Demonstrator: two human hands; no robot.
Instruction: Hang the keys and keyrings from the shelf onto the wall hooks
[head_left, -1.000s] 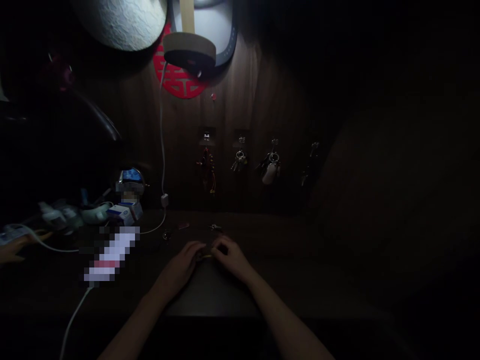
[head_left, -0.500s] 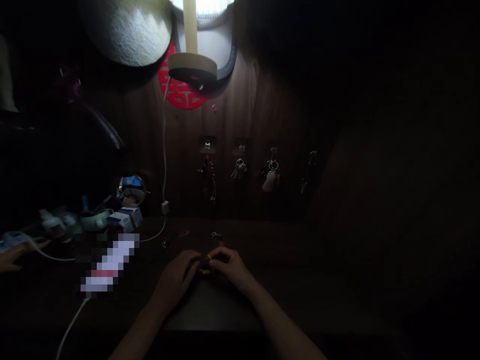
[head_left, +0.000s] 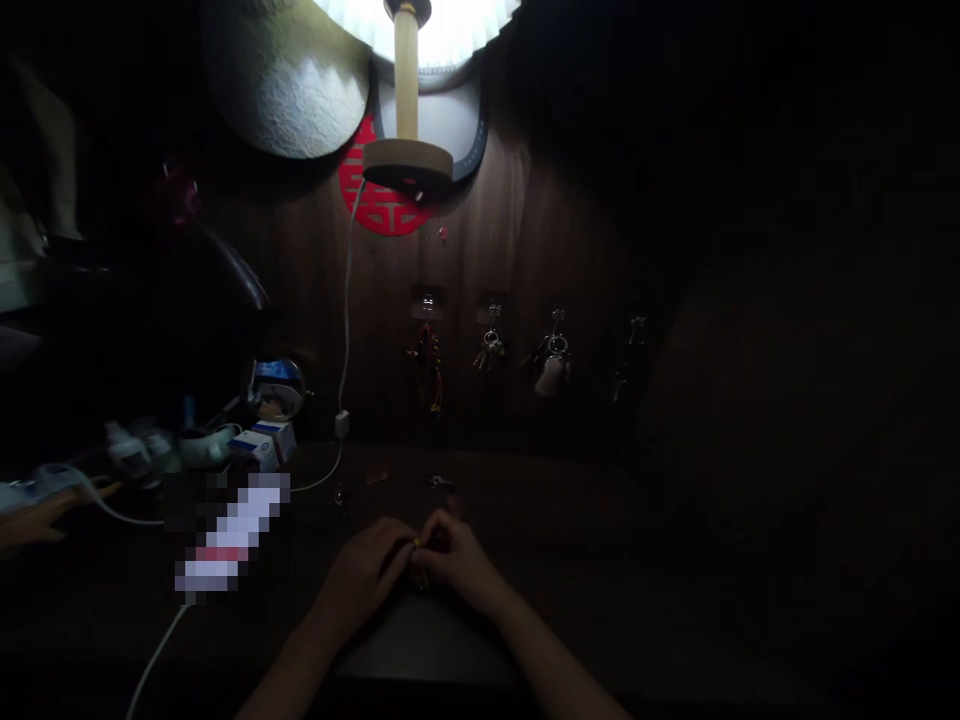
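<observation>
Over desk (head_left: 420, 645), I have left hand (head_left: 367, 570) and right hand (head_left: 459, 570) pinching small yellow item (head_left: 417, 543); looks unfinished. Loose key (head_left: 438, 481) beyond, untouched; key bunch (head_left: 491, 352) hung.

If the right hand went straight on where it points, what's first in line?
Past the small yellow item at its fingertips, the right hand would most likely meet the left hand first. Dim light leaves depth unclear.
</observation>
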